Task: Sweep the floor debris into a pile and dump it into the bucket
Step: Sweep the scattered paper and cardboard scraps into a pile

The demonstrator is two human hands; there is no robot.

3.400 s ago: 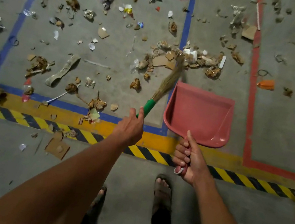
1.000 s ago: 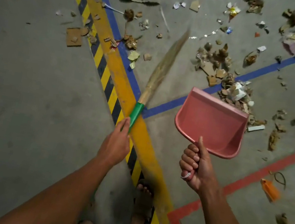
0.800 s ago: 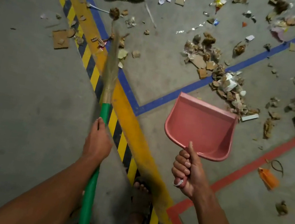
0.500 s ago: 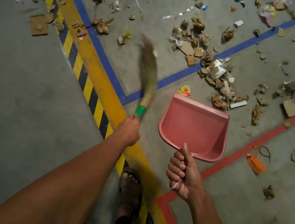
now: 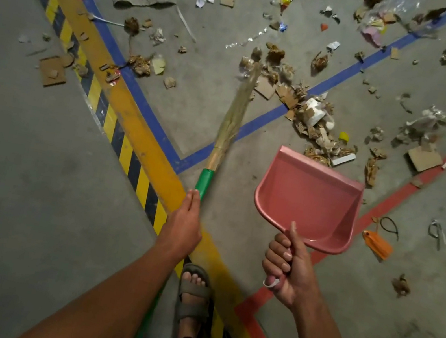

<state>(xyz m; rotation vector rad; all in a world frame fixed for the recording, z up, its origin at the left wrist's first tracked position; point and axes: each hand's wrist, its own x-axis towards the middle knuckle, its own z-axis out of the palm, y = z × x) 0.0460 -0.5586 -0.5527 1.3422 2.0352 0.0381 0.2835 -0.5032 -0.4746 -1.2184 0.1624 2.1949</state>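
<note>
broom [image 5: 231, 122] angled up-right, bristles toward debris pile [image 5: 311, 116]

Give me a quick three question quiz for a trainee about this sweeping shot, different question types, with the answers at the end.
1. True or false: the pink dustpan already holds swept debris.
2. Multiple choice: the left hand holds the broom by A) the bristles, B) the green handle, C) nothing, it is open.
3. Fill in: the broom's bristle tip reaches the debris pile that straddles the ____ floor line.

Key
1. False: the pan looks empty, held up by the right hand.
2. B.
3. Blue.
</note>
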